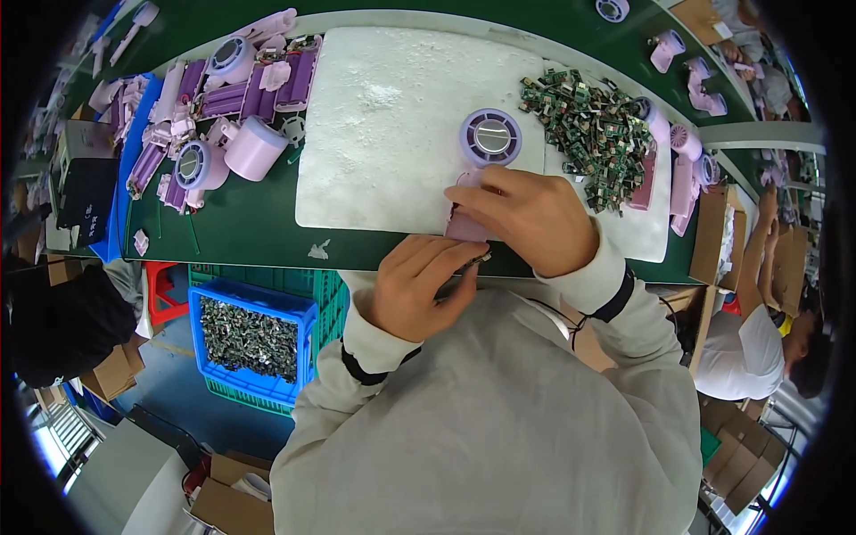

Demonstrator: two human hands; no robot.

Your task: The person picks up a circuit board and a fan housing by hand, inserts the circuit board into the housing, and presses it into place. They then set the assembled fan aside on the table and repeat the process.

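Observation:
A pink handheld device (491,137) with a round, purple-rimmed head and a shiny centre lies near the front of a white foam sheet (401,98). Its pink handle (465,227) points toward me, and my right hand (535,218) is closed over it, thumb and fingers gripping its upper part. Just below the handle's near end, my left hand (419,285) is closed in a pinch around a small dark circuit board (476,263). Only the edge of that board shows between the fingers.
Many small green circuit boards (593,134) are heaped right of the device. Pink housings (254,147) and purple parts pile up at the left. A blue crate (254,330) full of boards stands low left. Another person (744,357) sits at the right.

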